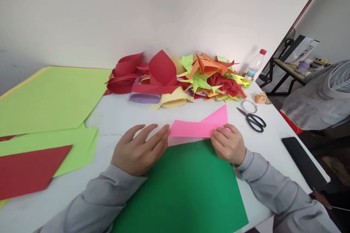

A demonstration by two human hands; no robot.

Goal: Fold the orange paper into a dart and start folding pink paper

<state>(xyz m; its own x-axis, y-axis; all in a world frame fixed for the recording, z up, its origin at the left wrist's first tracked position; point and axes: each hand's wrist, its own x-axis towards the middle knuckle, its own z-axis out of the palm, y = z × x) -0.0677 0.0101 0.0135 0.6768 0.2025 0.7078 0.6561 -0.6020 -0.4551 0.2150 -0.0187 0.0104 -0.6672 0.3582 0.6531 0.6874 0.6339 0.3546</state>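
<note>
A folded pink paper [201, 125] lies on the white table [117, 116], just beyond a large green sheet [183, 189]. My left hand [140, 149] rests flat with fingers stretched out, its fingertips touching the pink paper's left end. My right hand [228, 145] has its fingers curled and pressed on the pink paper's right lower edge. Both wrists lie over the green sheet's far corners.
A heap of folded paper shapes [186, 76] in red, yellow, green and orange sits at the back. Lime sheets [51, 94] and a red sheet [27, 171] lie left. Scissors [253, 120], a tape roll [248, 106], a bottle [255, 64] and a black phone [303, 162] are right.
</note>
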